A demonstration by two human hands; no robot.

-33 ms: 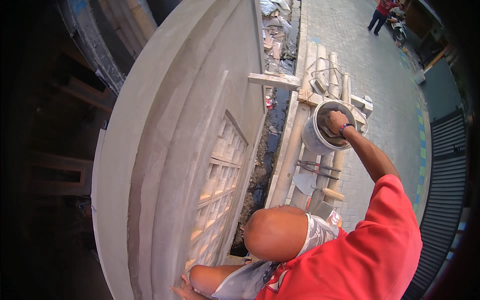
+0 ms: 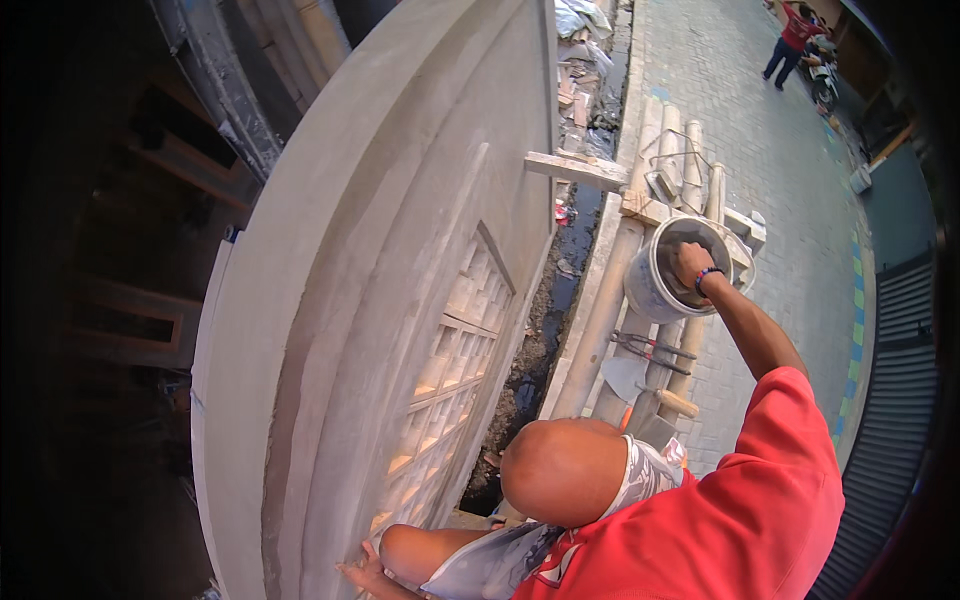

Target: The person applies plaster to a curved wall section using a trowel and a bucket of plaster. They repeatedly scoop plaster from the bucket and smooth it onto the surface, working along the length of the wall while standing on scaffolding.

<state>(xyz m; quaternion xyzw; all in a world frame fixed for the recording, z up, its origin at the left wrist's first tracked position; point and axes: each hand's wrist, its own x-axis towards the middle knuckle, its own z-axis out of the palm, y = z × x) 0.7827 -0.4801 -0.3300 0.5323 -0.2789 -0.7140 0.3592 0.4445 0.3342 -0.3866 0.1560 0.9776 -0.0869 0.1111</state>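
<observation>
My right hand [image 2: 692, 262], with a beaded bracelet at the wrist, is down inside a grey-white bucket [image 2: 645, 280]; its fingers are curled, and what they hold is too hidden to name. Low in the view, my left hand [image 2: 362, 568] rests with fingers apart against the grey plastered wall [image 2: 330, 420], beside my bent knee. The wall has a latticed block opening [image 2: 455, 370]. Just below the bucket, a pair of long-handled pincers [image 2: 650, 348] and a trowel [image 2: 625, 378] lie on the bamboo poles [image 2: 590, 370].
A narrow drain [image 2: 570, 270] with dark water runs beside the wall, crossed by a wooden plank [image 2: 575, 168]. Rubble lies farther along it. Right of the poles is a paved lane [image 2: 780, 200], with another person [image 2: 795, 40] near a motorbike [image 2: 822, 80] and a metal gate [image 2: 900, 390].
The view has shifted a little, so the scene sits slightly further right. My right hand is still in the bucket, turned a little, its knuckles now nearer the middle.
</observation>
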